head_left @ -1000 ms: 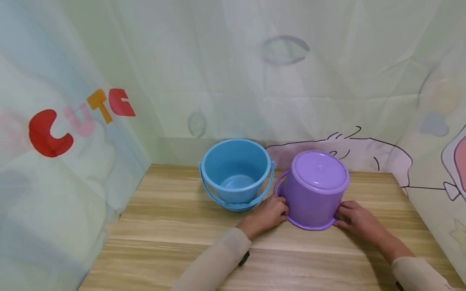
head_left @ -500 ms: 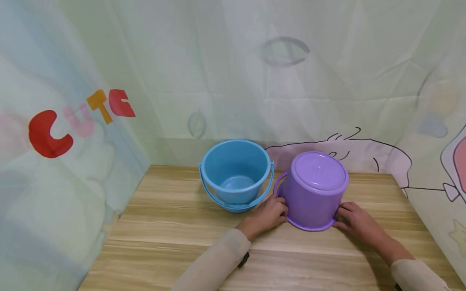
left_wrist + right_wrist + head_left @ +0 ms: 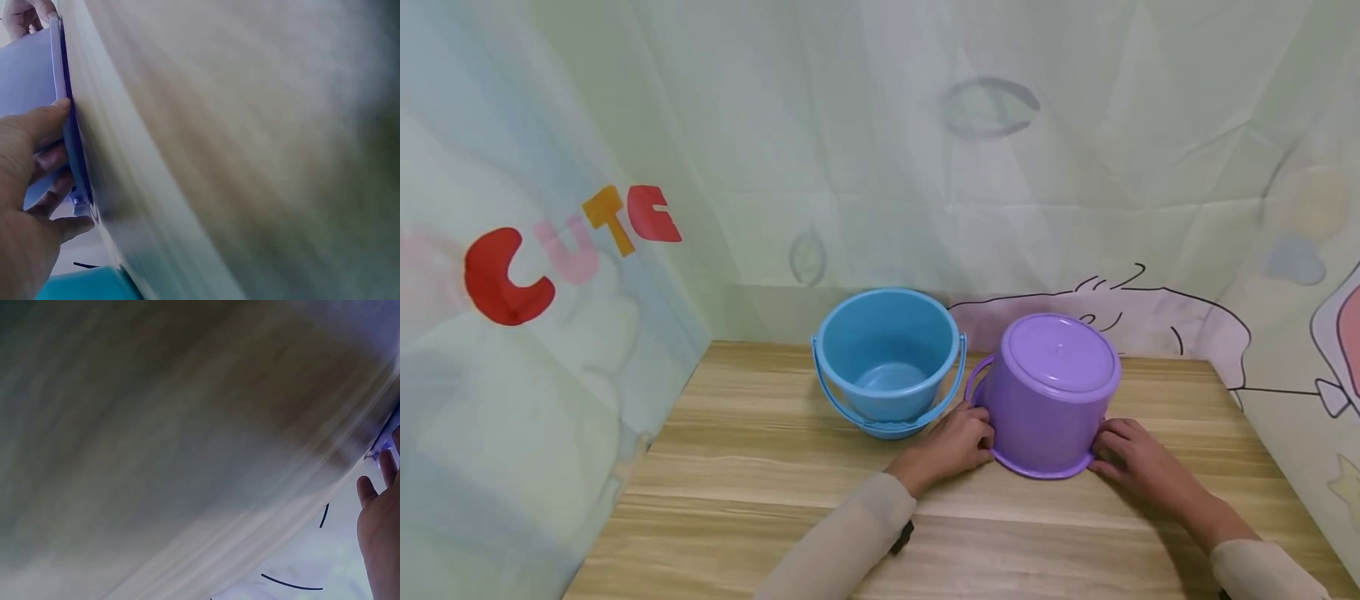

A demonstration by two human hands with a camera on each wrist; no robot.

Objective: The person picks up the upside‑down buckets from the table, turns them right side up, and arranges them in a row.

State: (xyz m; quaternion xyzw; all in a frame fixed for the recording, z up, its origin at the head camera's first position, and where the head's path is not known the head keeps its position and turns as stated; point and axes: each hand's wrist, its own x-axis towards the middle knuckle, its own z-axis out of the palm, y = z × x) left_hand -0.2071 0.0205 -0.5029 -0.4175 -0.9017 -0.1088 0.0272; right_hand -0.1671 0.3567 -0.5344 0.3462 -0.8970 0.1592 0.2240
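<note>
A purple bucket (image 3: 1043,429) stands upside down on the wooden table, its base facing up and its handle (image 3: 976,377) out at the left. My left hand (image 3: 951,442) holds its rim at the lower left. In the left wrist view, one fingertip of the left hand (image 3: 25,187) lies on the rim of the purple bucket (image 3: 28,69), the others against its side. On the opposite side, my right hand (image 3: 1138,458) holds the rim with bent fingers. The right wrist view catches only part of the right hand (image 3: 382,531) and a sliver of purple.
An upright blue bucket (image 3: 887,407) stands just left of the purple one, its handle (image 3: 891,425) lowered to the front. Printed curtains (image 3: 850,167) enclose the back and sides of the wooden table (image 3: 722,467).
</note>
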